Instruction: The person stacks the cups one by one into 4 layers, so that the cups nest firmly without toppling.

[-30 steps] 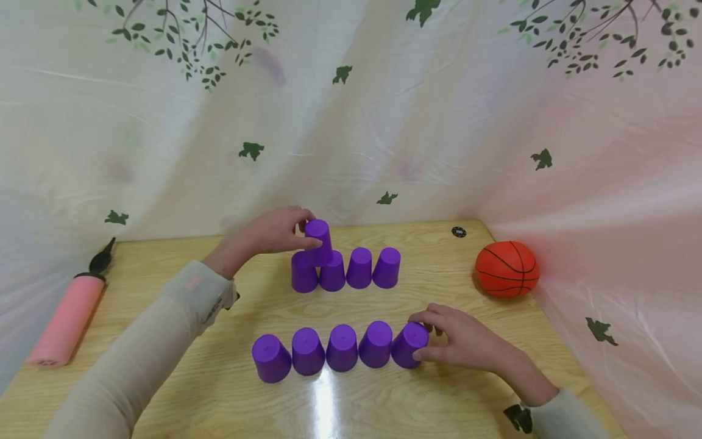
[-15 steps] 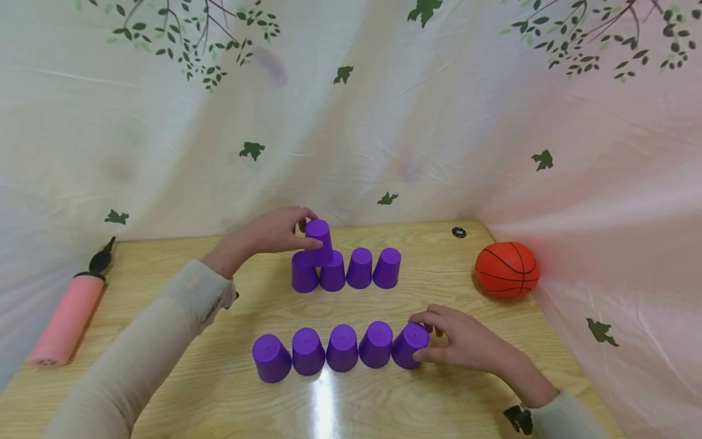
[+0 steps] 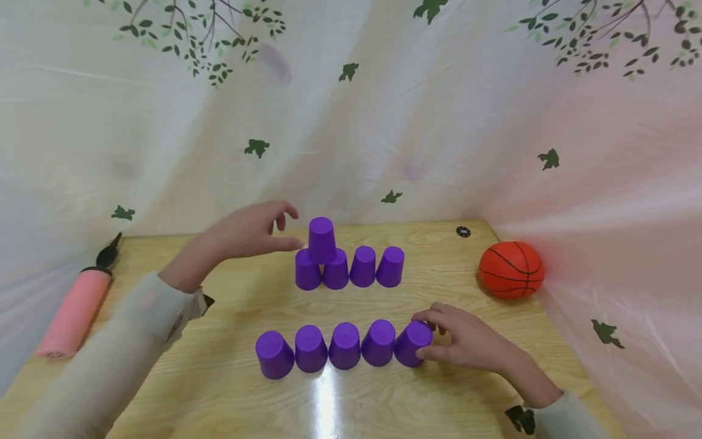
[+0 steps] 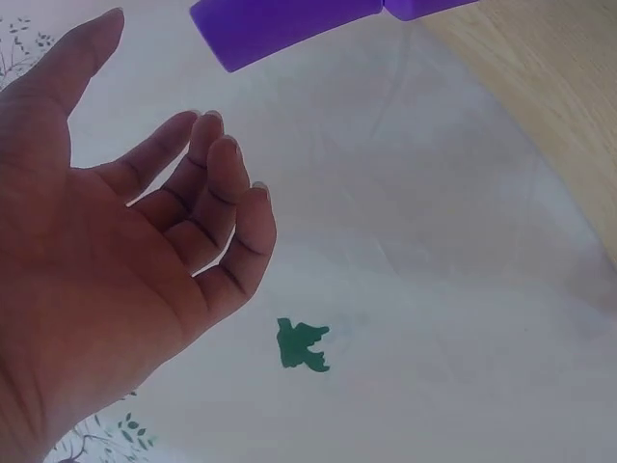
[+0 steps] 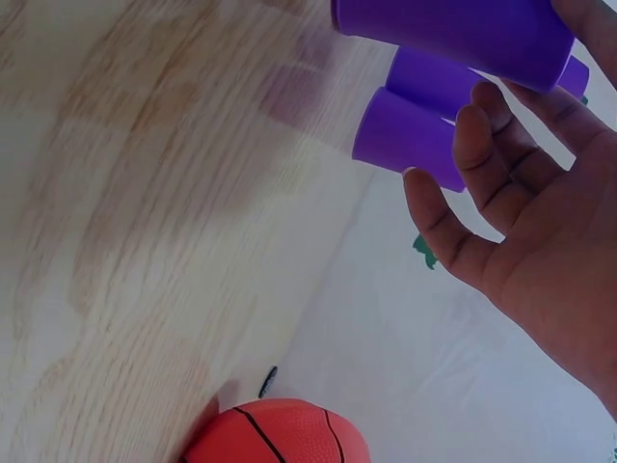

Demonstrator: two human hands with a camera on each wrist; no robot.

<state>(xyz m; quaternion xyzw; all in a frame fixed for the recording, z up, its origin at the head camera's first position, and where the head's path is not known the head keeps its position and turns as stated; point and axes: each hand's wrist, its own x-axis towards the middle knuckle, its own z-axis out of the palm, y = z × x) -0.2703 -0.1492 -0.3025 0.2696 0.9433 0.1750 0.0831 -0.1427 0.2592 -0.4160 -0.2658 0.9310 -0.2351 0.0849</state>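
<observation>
In the head view, an upside-down purple cup (image 3: 322, 239) stands across the two leftmost cups of the back row. Just left of it is my left hand (image 3: 255, 230), fingers loosely bent and apart from the cup; the left wrist view also shows this hand (image 4: 125, 231) with nothing in it. Several upside-down purple cups (image 3: 345, 346) form a front row. At that row's right end, my right hand (image 3: 466, 338) holds the last cup (image 3: 413, 343) between thumb and forefinger. The right wrist view shows this held cup (image 5: 463, 39) near the top edge, other fingers curled free below it.
A red toy basketball (image 3: 511, 270) sits at the table's right edge. Behind it lies a small black disc (image 3: 463, 231). A pink hand pump (image 3: 77, 311) with a black nozzle lies on the left. White printed sheeting (image 3: 329, 122) hangs along the back and sides.
My left hand has let go of the upper cup and drawn back to the left, leaving it standing on the two below. The right hand has kept its hold on the end cup.
</observation>
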